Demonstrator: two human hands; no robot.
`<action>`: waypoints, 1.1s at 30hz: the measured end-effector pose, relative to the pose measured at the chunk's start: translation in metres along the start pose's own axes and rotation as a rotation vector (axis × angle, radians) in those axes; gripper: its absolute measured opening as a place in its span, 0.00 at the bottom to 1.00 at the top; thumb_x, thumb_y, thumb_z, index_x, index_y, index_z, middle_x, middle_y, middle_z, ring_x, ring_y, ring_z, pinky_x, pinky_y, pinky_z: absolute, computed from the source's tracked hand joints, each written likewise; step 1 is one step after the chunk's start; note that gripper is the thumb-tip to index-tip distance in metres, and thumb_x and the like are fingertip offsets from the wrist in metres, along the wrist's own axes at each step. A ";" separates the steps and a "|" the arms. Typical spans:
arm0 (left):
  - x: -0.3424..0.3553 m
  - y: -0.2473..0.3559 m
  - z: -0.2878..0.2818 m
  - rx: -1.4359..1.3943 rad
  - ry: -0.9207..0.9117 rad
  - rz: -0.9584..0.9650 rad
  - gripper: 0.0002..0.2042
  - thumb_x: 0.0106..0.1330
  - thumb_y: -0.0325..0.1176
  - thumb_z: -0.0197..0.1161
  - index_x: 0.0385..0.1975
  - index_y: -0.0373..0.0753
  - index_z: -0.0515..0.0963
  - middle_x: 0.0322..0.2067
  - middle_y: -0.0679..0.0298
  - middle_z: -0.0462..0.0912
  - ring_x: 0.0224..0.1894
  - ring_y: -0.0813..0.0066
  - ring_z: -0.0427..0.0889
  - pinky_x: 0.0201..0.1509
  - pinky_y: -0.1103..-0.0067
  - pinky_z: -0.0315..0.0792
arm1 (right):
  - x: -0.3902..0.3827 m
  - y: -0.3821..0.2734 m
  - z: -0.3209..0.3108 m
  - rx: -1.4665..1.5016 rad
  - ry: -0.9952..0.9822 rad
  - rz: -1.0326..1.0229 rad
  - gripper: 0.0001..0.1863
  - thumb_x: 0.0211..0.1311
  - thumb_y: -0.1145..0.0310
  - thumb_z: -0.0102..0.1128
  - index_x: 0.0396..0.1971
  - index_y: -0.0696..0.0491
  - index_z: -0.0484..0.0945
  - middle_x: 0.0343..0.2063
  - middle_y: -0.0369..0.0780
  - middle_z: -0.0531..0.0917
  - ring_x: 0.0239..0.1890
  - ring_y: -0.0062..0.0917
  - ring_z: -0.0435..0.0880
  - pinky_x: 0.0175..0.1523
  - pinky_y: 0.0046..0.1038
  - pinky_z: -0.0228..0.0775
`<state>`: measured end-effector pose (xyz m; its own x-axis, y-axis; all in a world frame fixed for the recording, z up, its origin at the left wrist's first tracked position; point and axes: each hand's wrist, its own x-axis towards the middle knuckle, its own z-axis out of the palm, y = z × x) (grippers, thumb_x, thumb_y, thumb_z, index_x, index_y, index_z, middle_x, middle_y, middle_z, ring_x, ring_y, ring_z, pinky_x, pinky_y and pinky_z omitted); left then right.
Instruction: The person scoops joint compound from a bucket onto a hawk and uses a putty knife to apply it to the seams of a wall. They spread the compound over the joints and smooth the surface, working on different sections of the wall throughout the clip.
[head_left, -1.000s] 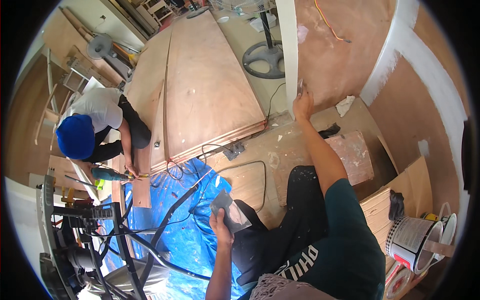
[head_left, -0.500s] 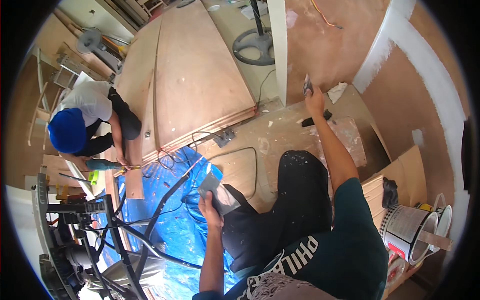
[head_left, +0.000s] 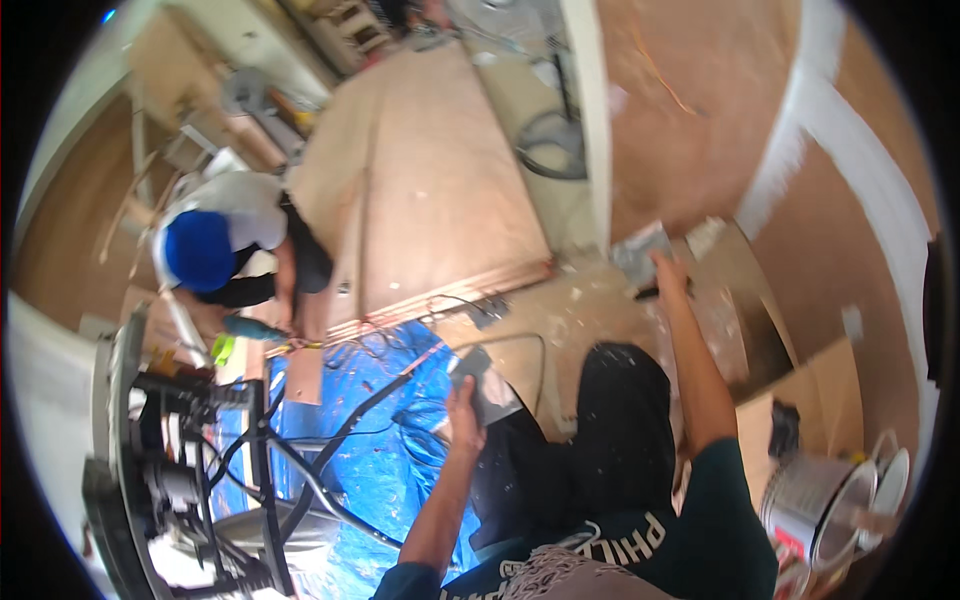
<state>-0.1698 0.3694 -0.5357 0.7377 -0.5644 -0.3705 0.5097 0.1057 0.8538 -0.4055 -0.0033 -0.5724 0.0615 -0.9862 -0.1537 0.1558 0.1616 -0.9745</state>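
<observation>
My left hand (head_left: 464, 418) is closed on a flat grey putty scraper (head_left: 492, 385) with pale filler on its face, held above my left thigh. Out to the front right, my right hand (head_left: 672, 274) grips a wide putty knife (head_left: 636, 252). Its grey blade lies close to the lower edge of a brown plywood wall panel (head_left: 700, 130); blur hides whether it touches. A broad white filler band (head_left: 868, 125) runs down the panelled wall at the right.
Stacked plywood sheets (head_left: 450, 170) lie ahead. At left, a person in a blue head covering (head_left: 198, 250) crouches with a power drill (head_left: 252, 328). A blue tarp (head_left: 345, 450), a black metal-framed machine (head_left: 205, 450) and cables lie left; a paint bucket (head_left: 810, 505) stands right.
My right hand has turned the putty knife, so its broad blade now shows, and brought it lower. The left hand still holds its scraper. The whole view has shifted and blurred.
</observation>
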 end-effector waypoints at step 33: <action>-0.098 0.228 0.196 0.414 0.040 1.235 0.14 0.72 0.31 0.57 0.52 0.30 0.70 0.43 0.59 0.79 0.46 0.75 0.75 0.53 0.79 0.68 | -0.176 -0.276 0.116 -0.454 -0.664 -1.813 0.17 0.49 0.74 0.59 0.42 0.48 0.84 0.47 0.30 0.81 0.51 0.26 0.74 0.56 0.37 0.66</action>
<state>-0.2129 0.2884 -0.2326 0.6346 -0.2504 0.7311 -0.6788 0.2715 0.6823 -0.3446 0.1303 -0.2571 0.4573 0.2271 0.8599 0.2361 -0.9632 0.1288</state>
